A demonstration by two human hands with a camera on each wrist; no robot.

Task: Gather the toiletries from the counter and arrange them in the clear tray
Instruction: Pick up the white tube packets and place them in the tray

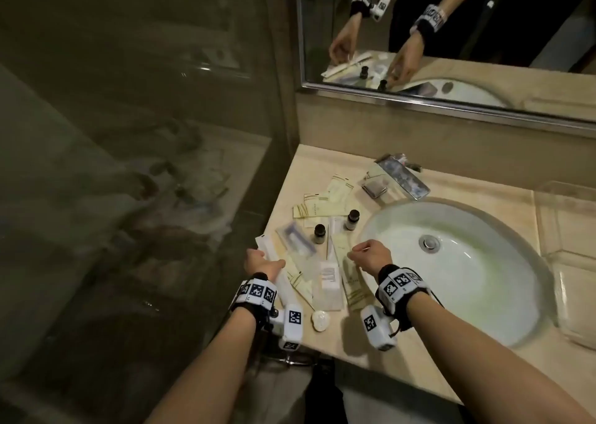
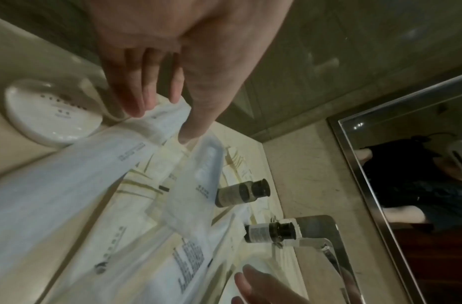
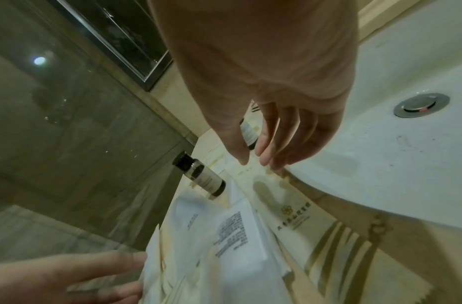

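Toiletries lie scattered on the beige counter (image 1: 290,178) left of the sink: cream packets, white packets, and two small dark-capped bottles (image 1: 319,233) (image 1: 352,219) standing upright. My left hand (image 1: 263,259) pinches the far end of a long white packet (image 2: 94,164) between its thumb and fingers (image 2: 138,98). My right hand (image 1: 356,251) hovers with loose fingers just above a cream packet (image 3: 297,211) and holds nothing. The clear tray (image 1: 548,198) sits on the counter at the far right, beyond the basin.
The white basin (image 1: 467,278) lies between the toiletries and the tray. A chrome faucet (image 1: 403,175) stands behind it. A small round white soap (image 1: 320,320) rests near the counter's front edge. A glass shower wall (image 1: 129,165) borders the left, with a mirror (image 1: 451,37) behind.
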